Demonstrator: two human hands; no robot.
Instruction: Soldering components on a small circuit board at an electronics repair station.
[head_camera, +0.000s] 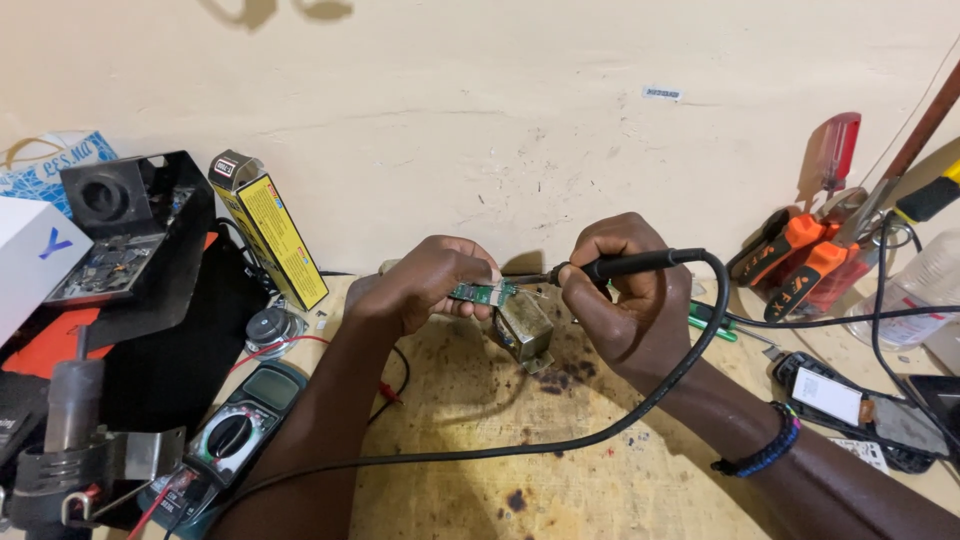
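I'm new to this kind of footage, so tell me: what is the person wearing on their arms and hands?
Very little. Both forearms are bare, with no sleeves in view and no gloves. The left hand shows no ring or band. The right hand is bare too, but its wrist carries a braided bracelet, dark with blue strands.

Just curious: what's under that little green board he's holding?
Under the green board, held by the left hand, sits a small metal block on the stained table. The fingers cover the board's left end, and its underside is hidden.
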